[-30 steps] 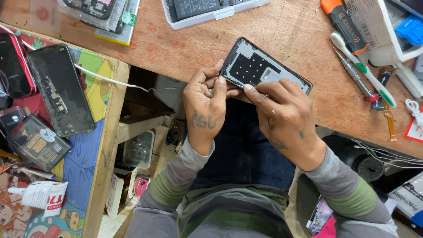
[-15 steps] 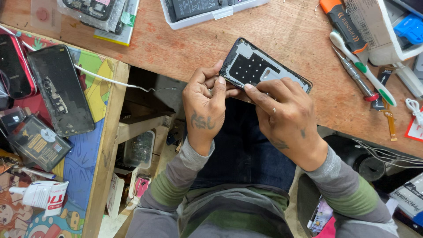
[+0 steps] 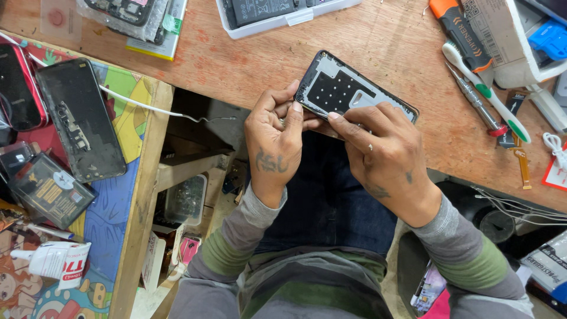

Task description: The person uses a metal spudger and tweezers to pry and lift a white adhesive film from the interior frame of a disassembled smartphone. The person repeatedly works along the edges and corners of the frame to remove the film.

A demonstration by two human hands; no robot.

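An opened black phone frame (image 3: 339,88), its inner side up with a dotted metal plate showing, lies tilted at the front edge of the wooden workbench (image 3: 378,41). My left hand (image 3: 273,139) grips its near left corner, fingers curled around the edge. My right hand (image 3: 381,156) lies over its lower edge, with the fingers pressing on the inside of the frame. Both forearms wear grey sleeves with green bands.
A toothbrush (image 3: 484,91), a screwdriver (image 3: 472,97) and an orange-handled tool (image 3: 458,32) lie at the right. A clear parts tray (image 3: 283,18) sits at the back. On the colourful side table (image 3: 127,171) lie a dismantled black phone (image 3: 80,121), other phones and a glue tube (image 3: 53,263).
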